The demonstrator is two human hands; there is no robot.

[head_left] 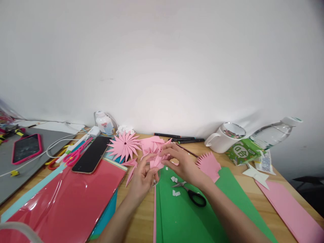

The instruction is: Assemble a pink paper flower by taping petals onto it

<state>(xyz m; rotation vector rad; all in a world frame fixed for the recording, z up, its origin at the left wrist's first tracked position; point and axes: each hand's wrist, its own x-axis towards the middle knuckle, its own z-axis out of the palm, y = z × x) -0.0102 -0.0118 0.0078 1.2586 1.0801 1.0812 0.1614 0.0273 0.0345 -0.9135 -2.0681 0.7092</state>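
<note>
My left hand [144, 175] pinches a folded piece of pink paper [157, 162] above the table. From the other side, the thumb and curved fingers of my right hand [182, 163] close on the same paper. Behind it lie more folded pink pieces [152, 143], partly hidden by my fingers. A pink paper pinwheel-like star [125, 144] rests just to the left. Beneath my left hand shows the curved edge of a thin clear ring [159, 178], perhaps a tape roll. Small scissors with black handles [196, 198] lie below my right wrist, beside several small white squares [176, 193].
Green sheets [182, 219] lie in front. A red folder [65, 199], a phone [92, 155] and pink scissors [77, 153] are left. To the right stand a white mug [219, 140] and a green box [244, 152], with a tilted water bottle [273, 133]. Pink strips [291, 209] lie right.
</note>
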